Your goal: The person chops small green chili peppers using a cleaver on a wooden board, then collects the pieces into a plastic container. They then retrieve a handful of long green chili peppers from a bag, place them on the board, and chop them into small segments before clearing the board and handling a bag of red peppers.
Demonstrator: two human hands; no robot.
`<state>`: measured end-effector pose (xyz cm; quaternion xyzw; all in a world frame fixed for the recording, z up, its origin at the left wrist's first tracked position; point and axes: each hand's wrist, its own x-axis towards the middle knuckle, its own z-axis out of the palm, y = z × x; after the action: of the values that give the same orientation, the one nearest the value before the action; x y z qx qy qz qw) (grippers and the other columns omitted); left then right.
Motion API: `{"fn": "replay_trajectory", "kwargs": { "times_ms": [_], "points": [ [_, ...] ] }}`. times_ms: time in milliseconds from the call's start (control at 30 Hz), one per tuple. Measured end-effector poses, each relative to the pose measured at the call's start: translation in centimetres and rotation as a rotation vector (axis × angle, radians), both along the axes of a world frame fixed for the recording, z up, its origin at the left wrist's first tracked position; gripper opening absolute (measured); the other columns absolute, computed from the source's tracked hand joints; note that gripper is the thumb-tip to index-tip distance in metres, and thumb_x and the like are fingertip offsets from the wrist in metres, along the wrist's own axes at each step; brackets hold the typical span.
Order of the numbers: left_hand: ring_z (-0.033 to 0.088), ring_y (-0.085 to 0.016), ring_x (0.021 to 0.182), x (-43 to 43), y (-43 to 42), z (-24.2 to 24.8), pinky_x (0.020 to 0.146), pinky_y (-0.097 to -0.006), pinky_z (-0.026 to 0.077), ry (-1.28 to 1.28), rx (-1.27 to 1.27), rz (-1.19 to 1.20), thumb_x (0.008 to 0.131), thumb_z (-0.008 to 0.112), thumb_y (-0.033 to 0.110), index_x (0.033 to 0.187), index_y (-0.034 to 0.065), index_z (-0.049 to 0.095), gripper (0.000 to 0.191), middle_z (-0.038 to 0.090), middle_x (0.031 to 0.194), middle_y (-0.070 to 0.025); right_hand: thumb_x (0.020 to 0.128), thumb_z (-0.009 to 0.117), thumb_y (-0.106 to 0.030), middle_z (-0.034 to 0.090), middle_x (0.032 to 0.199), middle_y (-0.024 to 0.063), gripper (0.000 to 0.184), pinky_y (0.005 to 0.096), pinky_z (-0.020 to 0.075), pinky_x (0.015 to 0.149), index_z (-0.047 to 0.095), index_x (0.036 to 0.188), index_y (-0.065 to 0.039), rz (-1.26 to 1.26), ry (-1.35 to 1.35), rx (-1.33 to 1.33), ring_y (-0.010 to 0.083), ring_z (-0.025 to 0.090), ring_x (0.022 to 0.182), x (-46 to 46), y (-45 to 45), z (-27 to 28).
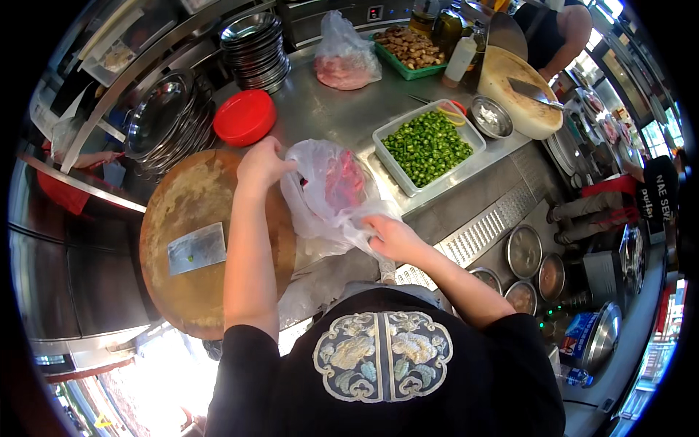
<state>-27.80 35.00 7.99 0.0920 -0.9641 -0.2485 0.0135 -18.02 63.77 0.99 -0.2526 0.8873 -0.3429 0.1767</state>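
A translucent plastic bag (322, 191) with something red inside rests on the steel counter in front of me. Whether the contents are raw meat, I cannot tell. My left hand (261, 164) pinches the bag's upper left edge, above the rim of a round wooden chopping block (188, 306). At the bag's near right side, my right hand (396, 237) grips a gathered fold of plastic. On the block lies a broad steel blade (196, 251), probably a cleaver's, with a green scrap on it; my left forearm hides its right end.
Right of the bag stands a plastic tub (428, 145) of chopped green peppers, with a steel bowl (491, 117) beyond. A red plastic lid or plate (246, 117) and stacked steel plates (255, 52) stand far left. Another bag (347, 60) sits behind. A person's arm (570, 38) shows upper right.
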Motion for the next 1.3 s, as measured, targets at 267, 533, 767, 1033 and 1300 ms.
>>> {"fn": "replay_trajectory", "kwargs": {
  "times_ms": [267, 533, 767, 1033, 1300],
  "points": [
    [0.063, -0.032, 0.083, 4.1, 9.4, -6.2, 0.074, -0.0438, 0.048, -0.538, -0.148, -0.538, 0.077, 0.053, 0.009, 0.105, 0.0088, 0.06, 0.029, 0.059, 0.114, -0.0158, 0.084, 0.054, -0.032, 0.062, 0.105, 0.0213, 0.051, 0.0444, 0.0448, 0.089, 0.046, 0.128, -0.007, 0.464, -0.148, 0.282, 0.0364, 0.058, 0.102, -8.5, -2.5, -6.7],
    [0.058, -0.037, 0.098, -2.7, 6.1, -11.2, 0.086, -0.0462, 0.044, 0.412, -0.094, -0.171, 0.078, 0.053, 0.007, 0.132, 0.0127, 0.045, 0.056, 0.04, 0.139, -0.0157, 0.081, 0.057, -0.017, 0.061, 0.087, 0.0176, 0.049, 0.0412, 0.0501, 0.062, 0.045, 0.127, -0.005, 0.039, 0.357, 0.324, 0.0337, 0.063, 0.076, -1.9, -3.0, 0.8],
    [0.057, -0.037, 0.087, -6.4, 7.8, -7.4, 0.075, -0.0421, 0.047, 0.548, 0.261, -0.026, 0.083, 0.054, 0.012, 0.097, 0.0059, 0.059, 0.016, 0.057, 0.099, -0.0169, 0.082, 0.053, -0.013, 0.063, 0.085, 0.02, 0.019, 0.039, 0.0528, 0.065, 0.057, 0.098, -0.003, 0.27, 0.218, 0.251, 0.0276, 0.066, 0.078, -9.6, -9.4, -1.2],
    [0.058, -0.034, 0.086, -2.0, 6.9, -15.8, 0.073, -0.0449, 0.048, 0.345, -0.015, 0.087, 0.082, 0.058, 0.025, 0.092, 0.007, 0.059, 0.021, 0.057, 0.097, -0.0154, 0.079, 0.054, -0.02, 0.067, 0.077, 0.0199, 0.025, 0.0404, 0.0522, 0.066, 0.067, 0.08, 0.002, -0.344, -0.225, -0.148, 0.0296, 0.066, 0.071, -29.2, -6.1, -9.5],
    [0.06, -0.038, 0.093, -6.0, 5.8, -14.6, 0.082, -0.0476, 0.046, 0.158, 0.179, 0.191, 0.09, 0.048, 0.031, 0.091, 0.0031, 0.066, 0.034, 0.064, 0.094, -0.0199, 0.083, 0.055, -0.029, 0.066, 0.092, 0.0183, 0.03, 0.0424, 0.0514, 0.075, 0.06, 0.097, -0.003, 0.092, 0.499, 0.198, 0.0338, 0.064, 0.083, -21.6, -9.7, -7.2]
  ]
}}
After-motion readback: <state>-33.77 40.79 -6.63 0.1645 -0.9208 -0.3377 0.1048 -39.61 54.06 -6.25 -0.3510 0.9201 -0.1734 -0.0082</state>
